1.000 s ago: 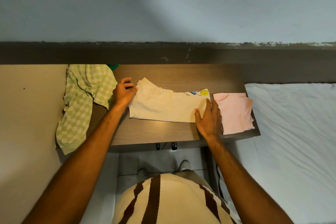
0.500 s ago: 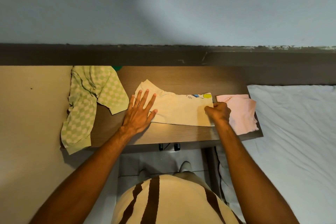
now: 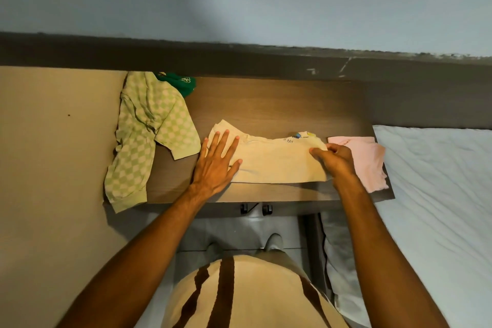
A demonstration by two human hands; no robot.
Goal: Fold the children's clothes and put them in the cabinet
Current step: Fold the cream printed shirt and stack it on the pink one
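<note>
Near the front edge of the desk (image 3: 266, 104), a cream shirt (image 3: 277, 161) lies partly folded. Flat on its left end, the left hand (image 3: 217, 165) presses down with fingers spread. At its right end, the right hand (image 3: 336, 158) pinches the fabric edge between thumb and curled fingers. Just right of that hand a folded pink garment (image 3: 368, 161) sits at the desk's front right corner. A green checked garment (image 3: 145, 130) drapes over the left edge.
</note>
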